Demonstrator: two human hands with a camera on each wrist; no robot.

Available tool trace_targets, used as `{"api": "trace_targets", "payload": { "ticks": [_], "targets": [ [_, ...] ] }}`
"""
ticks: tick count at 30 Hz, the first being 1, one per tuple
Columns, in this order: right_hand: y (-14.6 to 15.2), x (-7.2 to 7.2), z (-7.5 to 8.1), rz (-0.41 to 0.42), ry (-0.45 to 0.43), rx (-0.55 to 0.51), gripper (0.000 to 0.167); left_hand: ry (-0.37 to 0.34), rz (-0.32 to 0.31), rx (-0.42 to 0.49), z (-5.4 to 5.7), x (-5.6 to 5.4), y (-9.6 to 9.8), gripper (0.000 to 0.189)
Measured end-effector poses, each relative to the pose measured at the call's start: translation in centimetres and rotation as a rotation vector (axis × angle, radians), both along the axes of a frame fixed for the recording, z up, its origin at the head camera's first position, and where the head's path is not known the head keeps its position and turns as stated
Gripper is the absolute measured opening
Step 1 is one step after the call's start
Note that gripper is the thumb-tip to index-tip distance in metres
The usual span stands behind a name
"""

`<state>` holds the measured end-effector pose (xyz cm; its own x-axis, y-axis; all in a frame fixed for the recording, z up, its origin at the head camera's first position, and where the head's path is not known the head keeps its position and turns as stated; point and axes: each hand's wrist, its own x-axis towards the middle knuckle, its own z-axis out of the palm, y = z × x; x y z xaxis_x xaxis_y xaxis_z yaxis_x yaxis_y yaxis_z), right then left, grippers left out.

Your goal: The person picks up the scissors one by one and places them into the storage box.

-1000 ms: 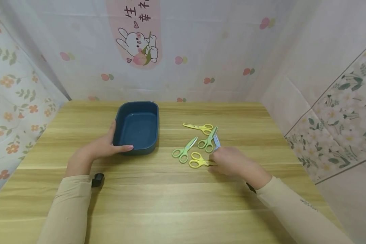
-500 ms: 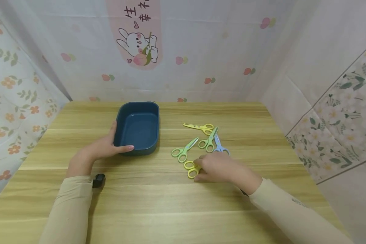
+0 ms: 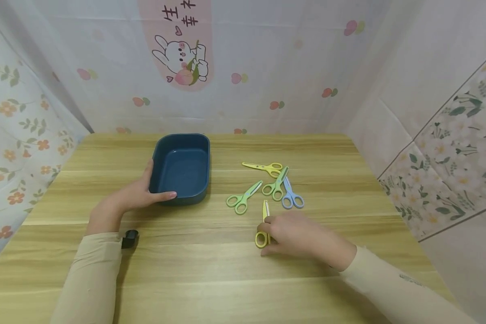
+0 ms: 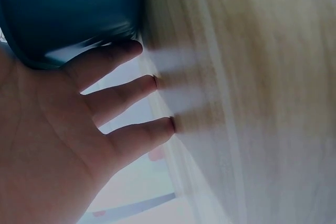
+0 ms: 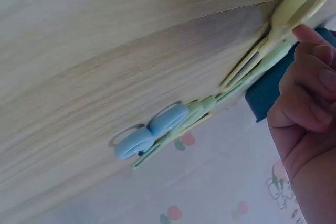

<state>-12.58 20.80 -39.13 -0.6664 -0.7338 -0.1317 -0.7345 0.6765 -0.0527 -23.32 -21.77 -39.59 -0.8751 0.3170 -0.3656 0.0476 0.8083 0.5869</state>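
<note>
My left hand (image 3: 125,198) lies against the dark blue box (image 3: 162,198) at its near left corner, thumb along the near rim. Its fingers stretch out straight and spread in the left wrist view, tips at the tabletop. My right hand (image 3: 295,234) grips a pair of yellow scissors (image 3: 265,208) near the handles, blades pointing away; the palm hides one handle loop. In the right wrist view one fingertip touches the scissors (image 5: 283,17) by the loops. Beyond lie green scissors (image 3: 243,199), a second green pair (image 3: 274,187) and blue scissors (image 3: 292,198).
Another pair of yellow scissors (image 3: 267,168) lies farthest back, close to the second green pair, which overlaps the blue one. The wooden table (image 3: 186,279) ends at a patterned cloth (image 3: 291,58) behind, with more cloth at both sides.
My right hand has moved toward the front edge and turned the near yellow scissors from handles-left to blades pointing away, uncovering the blue scissors. My left hand and the box stay put.
</note>
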Motion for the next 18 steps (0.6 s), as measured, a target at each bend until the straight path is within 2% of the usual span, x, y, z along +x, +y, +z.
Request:
{"api": "trace_targets", "payload": {
  "ticks": [6,11,13,16,18],
  "targets": [
    [1.0,0.2,-0.2,0.023,-0.02,-0.036,0.025,0.004,-0.005,-0.003,0.1,-0.1,-0.1,0.139],
    [1.5,0.3,-0.3,0.009,-0.05,-0.062,0.027,0.022,-0.01,-0.016,0.0,-0.2,-0.2,0.139],
    [1.5,0.3,-0.2,-0.033,-0.059,-0.068,0.037,0.023,-0.01,-0.018,-0.1,-0.3,-0.2,0.139],
    [1.6,0.5,0.1,-0.146,-0.032,-0.056,0.059,0.015,-0.006,-0.015,-0.2,-0.2,-0.2,0.139],
    [1.7,0.7,0.4,-0.23,0.006,-0.048,0.063,0.01,-0.003,-0.009,-0.3,-0.2,-0.3,0.139]
  ]
}}
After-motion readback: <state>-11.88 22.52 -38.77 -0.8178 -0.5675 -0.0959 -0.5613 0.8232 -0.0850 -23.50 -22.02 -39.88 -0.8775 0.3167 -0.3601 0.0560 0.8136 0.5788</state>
